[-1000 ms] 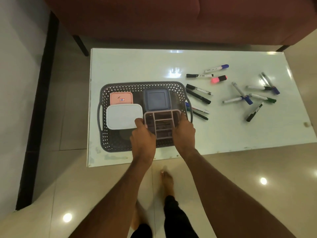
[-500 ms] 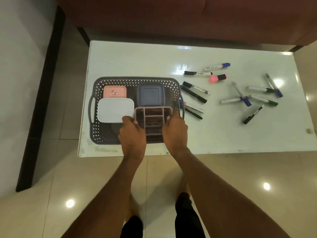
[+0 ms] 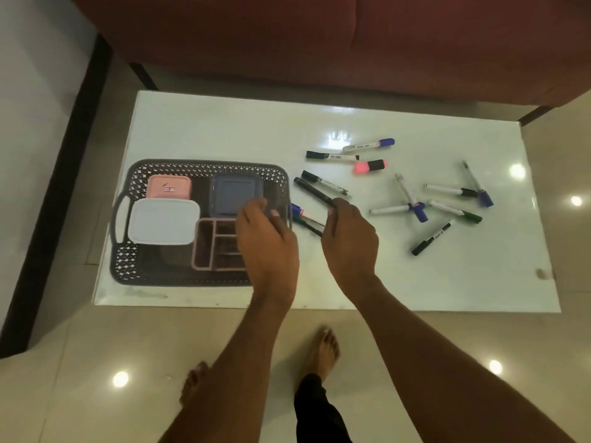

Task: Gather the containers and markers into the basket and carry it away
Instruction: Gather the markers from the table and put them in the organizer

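We see the basket [image 3: 204, 166] at the desk's [image 3: 224, 129] left, holding four containers. Our left hand [image 3: 267, 238] hovers loosely open over its right rim; our right hand [image 3: 348, 238], fingers curled but empty, touches a black marker [image 3: 311, 190] just right.

One dark grey perforated plastic basket [image 3: 204, 167] sits on the one white glossy table [image 3: 224, 129]. Inside it lie four containers: one pink square lidded box [image 3: 169, 187], one white rounded rectangular lidded box [image 3: 163, 221], one blue-grey square lidded box [image 3: 235, 193] and one pink divided open tray [image 3: 211, 247]. Outside the basket, twelve markers lie loose on the table: eleven slim whiteboard markers, such as the blue-capped one [image 3: 369, 144], and one short pink highlighter [image 3: 370, 166]. Two bare hands are in view.
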A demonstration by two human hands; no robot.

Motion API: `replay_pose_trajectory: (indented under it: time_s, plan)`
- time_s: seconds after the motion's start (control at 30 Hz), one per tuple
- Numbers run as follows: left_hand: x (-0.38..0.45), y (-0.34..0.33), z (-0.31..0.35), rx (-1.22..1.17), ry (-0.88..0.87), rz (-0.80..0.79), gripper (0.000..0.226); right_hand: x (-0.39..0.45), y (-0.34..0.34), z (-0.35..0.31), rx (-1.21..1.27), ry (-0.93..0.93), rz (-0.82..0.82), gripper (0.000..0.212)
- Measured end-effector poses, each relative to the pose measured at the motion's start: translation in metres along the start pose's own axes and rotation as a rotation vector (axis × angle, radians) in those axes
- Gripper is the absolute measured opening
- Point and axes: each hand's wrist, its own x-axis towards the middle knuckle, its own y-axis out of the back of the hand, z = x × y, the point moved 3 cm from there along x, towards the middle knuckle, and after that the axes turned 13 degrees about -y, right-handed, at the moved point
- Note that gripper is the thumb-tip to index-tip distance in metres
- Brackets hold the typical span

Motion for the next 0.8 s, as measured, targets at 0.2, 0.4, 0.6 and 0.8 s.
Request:
replay_pose_trajectory:
  time_s: [0.2, 0.4, 0.6, 0.8]
  plan:
    - [-0.017, -0.076, 0.034, 0.062, -0.028, -0.102, 0.017, 0.059, 0.001, 0.045, -0.091, 0.002, -0.043, 0.029]
    - [-0.024, -0.132, 0.028, 0.149, 0.169, -0.165, 0.028, 0.101, -0.029, 0.055, -0.099, 0.065, -0.133, 0.019]
    - [-0.019, -0.161, 0.005, 0.231, 0.316, -0.009, 0.037, 0.128, -0.057, 0.050, -0.106, 0.171, -0.186, 0.018]
    - [-0.022, -0.175, -0.005, 0.250, 0.373, 0.084, 0.042, 0.146, -0.077, 0.043, -0.121, 0.265, -0.248, 0.016]
